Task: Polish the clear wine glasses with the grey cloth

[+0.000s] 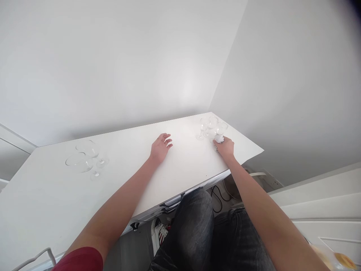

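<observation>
My right hand [226, 146] is closed around the stem of a clear stemmed glass [221, 128] near the right end of the white table [180, 169]. A small white patch shows by its fingertips; I cannot tell whether it is a cloth or a reflection. Just behind stand other clear stemmed glasses, one [202, 125] at the left of the group and one [213, 122] at the back. My left hand [160, 147] is over the middle of the table, its fingers apart and slightly curled, with nothing in it.
Two larger clear stemmed glasses, a nearer one [79, 162] and a farther one [90, 149], are at the table's left. Walls meet behind the table's right end. Black cables [217, 197] hang below the front edge, near my knees. A white panelled door [324, 203] is at right.
</observation>
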Available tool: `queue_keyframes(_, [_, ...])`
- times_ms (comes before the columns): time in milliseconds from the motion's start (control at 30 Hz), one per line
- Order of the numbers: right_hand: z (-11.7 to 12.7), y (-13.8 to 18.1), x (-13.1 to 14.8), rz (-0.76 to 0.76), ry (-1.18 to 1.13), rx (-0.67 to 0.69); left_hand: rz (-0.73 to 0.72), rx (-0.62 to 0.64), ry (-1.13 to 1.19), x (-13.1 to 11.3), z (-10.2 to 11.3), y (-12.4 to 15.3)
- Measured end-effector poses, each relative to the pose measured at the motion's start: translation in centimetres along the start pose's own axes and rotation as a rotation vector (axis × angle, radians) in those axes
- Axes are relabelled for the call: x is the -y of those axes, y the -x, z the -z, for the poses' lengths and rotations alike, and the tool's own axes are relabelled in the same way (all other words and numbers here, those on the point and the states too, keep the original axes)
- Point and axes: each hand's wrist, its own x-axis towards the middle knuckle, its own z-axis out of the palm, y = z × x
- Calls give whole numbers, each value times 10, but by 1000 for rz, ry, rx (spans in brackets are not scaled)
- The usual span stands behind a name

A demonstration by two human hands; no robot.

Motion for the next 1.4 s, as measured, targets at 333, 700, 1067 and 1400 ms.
queue_keyframes(333, [3, 17, 4, -19, 167, -36, 133, 169, 40, -3, 3, 0])
queue_keyframes(700, [-4, 72, 28, 209, 36, -163, 74, 66, 139, -3, 8, -7])
queue_keyframes(1067, [-131, 277, 283, 1137, -343, 567, 54, 15, 188, -3, 11, -9])
queue_keyframes(1400, [-207, 286, 324, 1033, -467, 627, 77, 62, 208, -2, 9, -9])
